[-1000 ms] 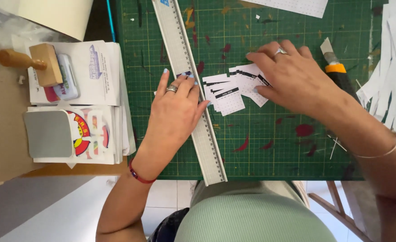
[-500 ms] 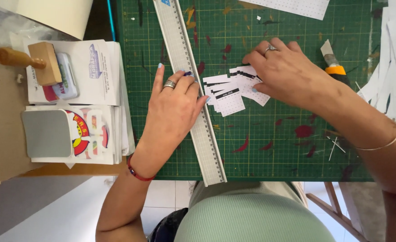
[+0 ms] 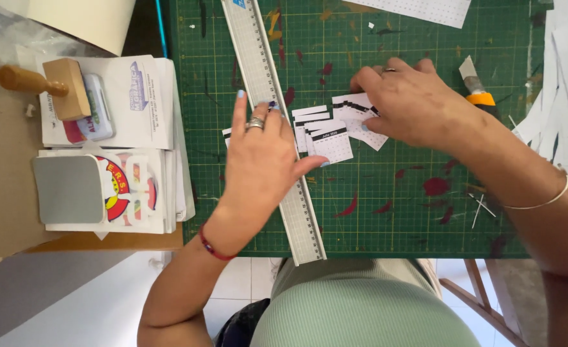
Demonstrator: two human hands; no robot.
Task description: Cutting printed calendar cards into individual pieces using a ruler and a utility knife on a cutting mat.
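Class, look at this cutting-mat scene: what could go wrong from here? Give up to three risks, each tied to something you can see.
1. The knife lies blade-out beside the right hand; a sideways reach could nick it.
2. The left hand rests across the ruler, fingers over its edge; a cut along that edge might catch them.
3. The small cards overlap loosely; a nudge from the ruler could scatter them.

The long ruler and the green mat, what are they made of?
The ruler under the left hand looks like metal, likely aluminium: silvery, dull sheen, fine markings. The cutting mat looks like matte rubbery plastic: flat green, gridded, paint-stained.
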